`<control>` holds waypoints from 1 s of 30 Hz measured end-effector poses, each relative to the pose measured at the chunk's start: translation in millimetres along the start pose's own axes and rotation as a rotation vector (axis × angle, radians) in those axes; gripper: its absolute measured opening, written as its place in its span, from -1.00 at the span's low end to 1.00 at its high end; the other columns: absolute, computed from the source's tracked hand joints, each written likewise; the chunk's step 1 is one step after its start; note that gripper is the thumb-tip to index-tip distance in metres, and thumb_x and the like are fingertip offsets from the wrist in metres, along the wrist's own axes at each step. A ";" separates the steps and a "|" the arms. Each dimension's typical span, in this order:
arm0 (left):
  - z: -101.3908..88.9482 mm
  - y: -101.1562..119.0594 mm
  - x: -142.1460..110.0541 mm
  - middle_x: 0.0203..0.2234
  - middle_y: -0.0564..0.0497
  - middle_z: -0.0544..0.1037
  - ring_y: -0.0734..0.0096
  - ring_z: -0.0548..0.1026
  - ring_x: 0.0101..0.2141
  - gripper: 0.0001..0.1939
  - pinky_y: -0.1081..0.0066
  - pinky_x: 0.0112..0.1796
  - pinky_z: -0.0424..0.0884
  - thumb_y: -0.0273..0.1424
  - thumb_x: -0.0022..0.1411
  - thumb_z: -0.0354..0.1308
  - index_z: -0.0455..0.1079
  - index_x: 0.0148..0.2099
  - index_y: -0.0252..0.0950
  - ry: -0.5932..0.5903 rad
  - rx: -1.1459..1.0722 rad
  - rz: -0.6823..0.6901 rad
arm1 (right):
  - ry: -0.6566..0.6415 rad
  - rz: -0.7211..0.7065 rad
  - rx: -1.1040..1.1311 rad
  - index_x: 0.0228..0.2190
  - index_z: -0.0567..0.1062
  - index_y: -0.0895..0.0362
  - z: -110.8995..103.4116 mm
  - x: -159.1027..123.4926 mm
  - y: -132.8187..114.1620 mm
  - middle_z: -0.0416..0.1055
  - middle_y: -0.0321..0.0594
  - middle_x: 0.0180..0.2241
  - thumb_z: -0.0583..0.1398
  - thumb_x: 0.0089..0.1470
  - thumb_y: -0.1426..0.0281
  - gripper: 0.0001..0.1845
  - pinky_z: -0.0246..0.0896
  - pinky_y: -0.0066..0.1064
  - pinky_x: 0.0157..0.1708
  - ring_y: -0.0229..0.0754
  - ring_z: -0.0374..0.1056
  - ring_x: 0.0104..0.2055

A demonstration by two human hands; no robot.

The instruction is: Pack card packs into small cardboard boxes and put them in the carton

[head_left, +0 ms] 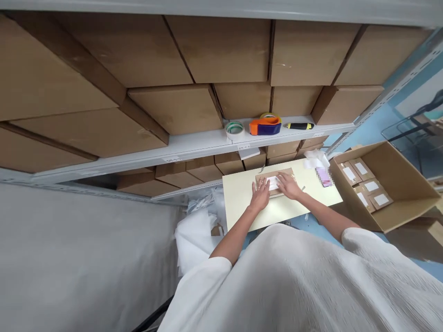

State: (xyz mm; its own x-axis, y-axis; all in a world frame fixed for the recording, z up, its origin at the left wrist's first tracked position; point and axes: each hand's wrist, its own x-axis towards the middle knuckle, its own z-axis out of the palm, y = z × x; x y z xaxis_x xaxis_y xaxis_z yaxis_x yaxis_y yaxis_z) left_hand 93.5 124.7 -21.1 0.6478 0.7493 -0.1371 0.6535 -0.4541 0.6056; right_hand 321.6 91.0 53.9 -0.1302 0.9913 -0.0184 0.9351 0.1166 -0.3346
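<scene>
A small brown cardboard box lies on the pale yellow table in front of me, with a white label on its upper face. My left hand rests on the label's left part, fingers stretched out. Over the label's right side lies my right hand, its fingers spread and pressed flat. Both hands hold nothing; they partly cover the label and the box's top.
On the shelf are a tape roll, an orange and blue tape dispenser and a yellow-black cutter. Right of the table, an open carton holds several labelled boxes. White foam wrap lies left.
</scene>
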 end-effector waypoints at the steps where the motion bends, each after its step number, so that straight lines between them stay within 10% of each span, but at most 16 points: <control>1: 2.0 1.8 0.2 0.64 -0.15 -0.09 -0.03 -0.27 0.62 -0.27 -0.29 0.51 -0.46 -0.29 0.58 -0.16 -0.13 0.69 -0.16 -0.012 0.007 0.050 | -0.054 0.009 -0.010 0.46 0.28 0.13 16.2 -14.0 -3.2 0.23 0.20 0.47 -0.07 0.51 0.19 -0.36 0.08 0.20 0.46 0.25 0.14 0.50; 7: 12.1 0.6 1.0 0.63 -0.24 -0.05 0.00 -0.17 0.61 -0.22 -0.11 0.55 -0.36 -0.18 0.58 -0.13 -0.14 0.68 -0.35 -0.069 0.084 0.188 | -0.170 0.067 -0.105 0.58 0.00 0.19 59.6 -39.3 2.2 -0.15 0.14 0.61 -0.02 0.52 0.03 -0.17 -0.24 0.19 0.57 0.20 -0.27 0.67; 19: 24.1 15.8 8.8 0.57 -0.35 0.12 -0.15 0.00 0.58 -0.31 -0.19 0.53 -0.08 -0.20 0.56 -0.09 0.15 0.57 -0.45 0.175 0.097 -0.043 | -0.041 0.210 -0.020 0.60 -0.12 0.29 71.7 -42.5 54.9 -0.21 0.13 0.62 -0.15 0.47 -0.18 0.03 -0.38 0.12 0.61 0.18 -0.31 0.67; 30: 53.3 125.1 86.1 0.54 -0.24 0.22 -0.08 0.04 0.57 -0.46 -0.21 0.51 -0.05 -0.24 0.56 -0.03 0.30 0.47 -0.22 0.211 -0.022 0.022 | -0.040 0.487 0.103 0.48 0.23 0.29 29.8 -62.3 215.9 0.04 0.25 0.56 -0.06 0.52 0.02 -0.22 -0.13 0.09 0.53 0.23 -0.11 0.63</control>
State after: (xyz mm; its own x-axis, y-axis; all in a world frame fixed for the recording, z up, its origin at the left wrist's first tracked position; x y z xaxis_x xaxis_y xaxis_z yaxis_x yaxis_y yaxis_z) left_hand 251.8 106.7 1.0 0.5639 0.8248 0.0415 0.6301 -0.4622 0.6240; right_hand 521.8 52.6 -45.3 0.2986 0.9259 -0.2313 0.8537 -0.3675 -0.3691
